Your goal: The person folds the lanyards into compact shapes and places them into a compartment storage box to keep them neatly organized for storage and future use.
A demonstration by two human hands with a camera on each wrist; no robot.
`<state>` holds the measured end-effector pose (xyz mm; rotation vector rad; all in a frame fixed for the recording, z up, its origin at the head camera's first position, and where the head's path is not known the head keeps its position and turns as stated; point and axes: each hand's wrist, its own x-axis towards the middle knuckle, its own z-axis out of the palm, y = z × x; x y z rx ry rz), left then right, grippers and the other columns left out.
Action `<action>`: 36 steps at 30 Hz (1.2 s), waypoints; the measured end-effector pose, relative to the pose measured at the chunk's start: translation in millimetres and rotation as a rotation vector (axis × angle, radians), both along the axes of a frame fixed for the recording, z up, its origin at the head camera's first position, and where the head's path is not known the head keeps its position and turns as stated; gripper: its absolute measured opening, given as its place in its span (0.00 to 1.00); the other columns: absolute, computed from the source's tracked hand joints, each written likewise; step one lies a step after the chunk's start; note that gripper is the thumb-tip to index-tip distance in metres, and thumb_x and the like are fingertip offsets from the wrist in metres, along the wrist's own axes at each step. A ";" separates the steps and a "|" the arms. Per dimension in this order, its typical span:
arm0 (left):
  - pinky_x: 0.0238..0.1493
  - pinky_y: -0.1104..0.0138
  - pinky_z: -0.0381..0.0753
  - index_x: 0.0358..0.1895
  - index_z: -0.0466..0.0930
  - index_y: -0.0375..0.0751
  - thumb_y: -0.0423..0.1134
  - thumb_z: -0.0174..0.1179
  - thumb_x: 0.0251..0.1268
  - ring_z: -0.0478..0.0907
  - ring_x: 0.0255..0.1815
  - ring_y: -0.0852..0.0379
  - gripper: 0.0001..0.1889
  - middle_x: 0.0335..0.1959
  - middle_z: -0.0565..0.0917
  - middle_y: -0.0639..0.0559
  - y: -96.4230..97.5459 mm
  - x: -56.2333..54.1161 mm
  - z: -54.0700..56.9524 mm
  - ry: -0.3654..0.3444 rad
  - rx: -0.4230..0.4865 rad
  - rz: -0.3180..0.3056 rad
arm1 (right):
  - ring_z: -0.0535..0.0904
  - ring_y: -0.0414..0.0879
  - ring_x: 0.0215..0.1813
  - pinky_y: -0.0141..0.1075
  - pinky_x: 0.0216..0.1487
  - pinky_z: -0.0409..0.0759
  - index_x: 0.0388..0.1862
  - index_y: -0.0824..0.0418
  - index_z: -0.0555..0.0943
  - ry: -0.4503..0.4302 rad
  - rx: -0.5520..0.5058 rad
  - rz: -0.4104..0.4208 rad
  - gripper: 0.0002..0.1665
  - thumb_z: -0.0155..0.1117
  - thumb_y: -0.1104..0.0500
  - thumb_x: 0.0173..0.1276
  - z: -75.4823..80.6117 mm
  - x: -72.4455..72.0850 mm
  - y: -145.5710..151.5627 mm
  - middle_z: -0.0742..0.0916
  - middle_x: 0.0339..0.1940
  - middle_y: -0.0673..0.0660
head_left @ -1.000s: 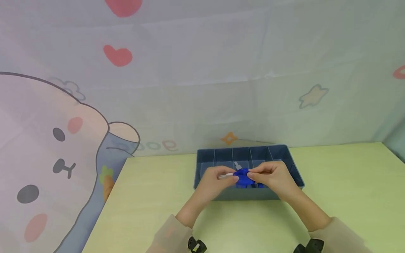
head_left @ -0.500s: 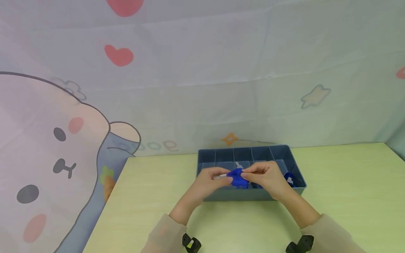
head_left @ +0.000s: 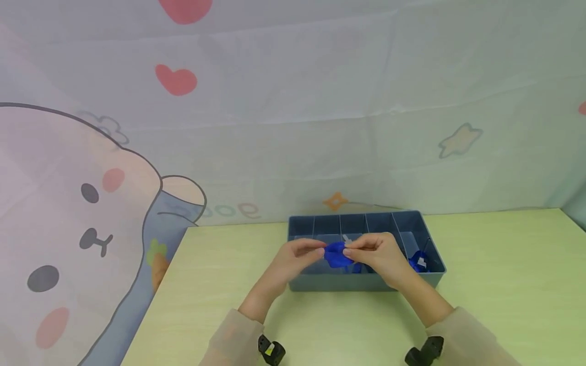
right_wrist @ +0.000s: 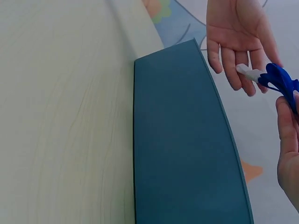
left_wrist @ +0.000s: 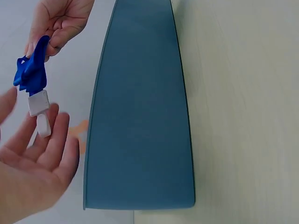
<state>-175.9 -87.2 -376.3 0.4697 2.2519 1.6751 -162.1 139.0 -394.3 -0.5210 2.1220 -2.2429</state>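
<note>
A bundled blue lanyard (head_left: 337, 255) with a white plastic clip (left_wrist: 39, 102) is held up over the front of a divided grey-blue box (head_left: 343, 282). My right hand (head_left: 382, 256) pinches the blue strap between thumb and fingertips. On the other side, my left hand (head_left: 290, 262) is at the lanyard's clip end. Its fingers (left_wrist: 57, 144) are extended and spread beside the clip, the thumb apart from them in the left wrist view. From the right wrist view, the white clip (right_wrist: 247, 72) points toward the left palm.
Another blue lanyard (head_left: 417, 262) with a white part lies in the box's right compartment. A whitish piece (head_left: 347, 238) and some blue material (head_left: 357, 267) show in the middle section. The box stands on a pale yellow table (head_left: 229, 264) against a printed cloth backdrop (head_left: 284, 101).
Both hands have shifted left with the lanyard. The left fingers have loosened from around the clip end. The lanyard in the right compartment has come into sight from behind the right arm.
</note>
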 end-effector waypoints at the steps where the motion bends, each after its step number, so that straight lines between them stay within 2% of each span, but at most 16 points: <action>1: 0.57 0.54 0.72 0.54 0.78 0.37 0.46 0.56 0.66 0.76 0.53 0.49 0.19 0.53 0.79 0.45 -1.2 -0.6 -0.1 0.010 0.010 0.022 | 0.83 0.42 0.30 0.38 0.35 0.83 0.35 0.72 0.84 -0.002 0.002 -0.004 0.07 0.66 0.68 0.59 -0.2 -0.4 -0.4 0.87 0.27 0.50; 5: 0.54 0.57 0.74 0.51 0.78 0.32 0.40 0.57 0.66 0.77 0.50 0.48 0.16 0.49 0.80 0.40 -7.5 -4.2 -1.5 0.085 0.060 0.153 | 0.82 0.42 0.30 0.40 0.36 0.83 0.36 0.73 0.83 -0.026 0.022 -0.026 0.09 0.66 0.67 0.59 -0.7 -2.0 -1.8 0.87 0.28 0.49; 7: 0.51 0.59 0.76 0.49 0.79 0.31 0.36 0.58 0.65 0.77 0.48 0.48 0.13 0.47 0.81 0.39 -11.6 -6.5 -3.1 0.140 0.044 0.236 | 0.82 0.42 0.31 0.39 0.37 0.83 0.37 0.75 0.82 -0.040 0.036 -0.038 0.11 0.66 0.67 0.59 -1.3 -3.2 -2.7 0.87 0.28 0.48; 10: 0.48 0.59 0.78 0.48 0.80 0.32 0.31 0.60 0.61 0.77 0.48 0.45 0.13 0.47 0.81 0.39 -18.4 -9.6 -7.8 0.216 -0.045 0.359 | 0.82 0.42 0.31 0.39 0.38 0.83 0.38 0.78 0.81 -0.054 0.056 -0.054 0.13 0.67 0.67 0.59 -3.3 -5.5 -4.0 0.86 0.28 0.48; 13: 0.48 0.56 0.78 0.51 0.77 0.31 0.29 0.60 0.58 0.76 0.49 0.41 0.16 0.50 0.79 0.38 -25.5 -10.6 -14.6 0.234 -0.157 0.417 | 0.82 0.42 0.30 0.39 0.37 0.83 0.38 0.78 0.81 -0.058 0.065 -0.071 0.14 0.68 0.65 0.58 -6.7 -7.8 -5.2 0.86 0.28 0.48; 17: 0.41 0.59 0.81 0.52 0.75 0.26 0.28 0.59 0.58 0.79 0.46 0.40 0.18 0.47 0.79 0.34 -31.3 -10.8 -23.0 0.161 -0.222 0.393 | 0.82 0.42 0.30 0.40 0.37 0.83 0.37 0.77 0.82 -0.055 0.078 -0.094 0.15 0.69 0.64 0.58 -12.2 -10.9 -6.3 0.86 0.28 0.48; 20: 0.35 0.62 0.82 0.50 0.76 0.24 0.28 0.58 0.59 0.81 0.42 0.42 0.16 0.42 0.80 0.35 -32.3 -10.9 -25.3 0.123 -0.222 0.361 | 0.82 0.43 0.30 0.41 0.38 0.83 0.37 0.75 0.83 -0.063 0.102 -0.118 0.14 0.69 0.63 0.58 -16.1 -13.4 -7.3 0.87 0.28 0.50; 25: 0.34 0.62 0.83 0.48 0.77 0.23 0.27 0.59 0.58 0.82 0.40 0.43 0.15 0.40 0.81 0.35 -32.7 -11.8 -25.8 0.133 -0.218 0.344 | 0.82 0.43 0.32 0.43 0.39 0.82 0.37 0.71 0.84 -0.077 0.154 -0.142 0.12 0.69 0.62 0.58 -19.5 -16.0 -10.9 0.87 0.32 0.56; 28: 0.35 0.62 0.83 0.48 0.77 0.22 0.27 0.59 0.58 0.82 0.41 0.42 0.15 0.41 0.81 0.33 -33.0 -12.4 -25.8 0.140 -0.213 0.334 | 0.82 0.44 0.34 0.40 0.38 0.82 0.36 0.69 0.85 -0.069 0.181 -0.146 0.11 0.70 0.62 0.57 -19.5 -16.8 -14.2 0.87 0.33 0.59; 32: 0.36 0.62 0.83 0.49 0.77 0.22 0.26 0.59 0.58 0.82 0.41 0.41 0.15 0.41 0.81 0.32 -32.9 -12.4 -26.3 0.137 -0.189 0.330 | 0.82 0.45 0.35 0.35 0.36 0.82 0.34 0.65 0.86 -0.030 0.248 -0.143 0.09 0.70 0.61 0.57 -20.6 -17.9 -18.8 0.87 0.33 0.58; 36: 0.37 0.62 0.83 0.47 0.78 0.23 0.26 0.60 0.58 0.81 0.42 0.42 0.13 0.40 0.82 0.34 -31.0 -12.0 -30.1 0.158 -0.194 0.357 | 0.82 0.44 0.34 0.33 0.35 0.81 0.32 0.60 0.87 0.026 0.332 -0.143 0.05 0.70 0.60 0.57 -23.6 -18.1 -21.6 0.87 0.33 0.54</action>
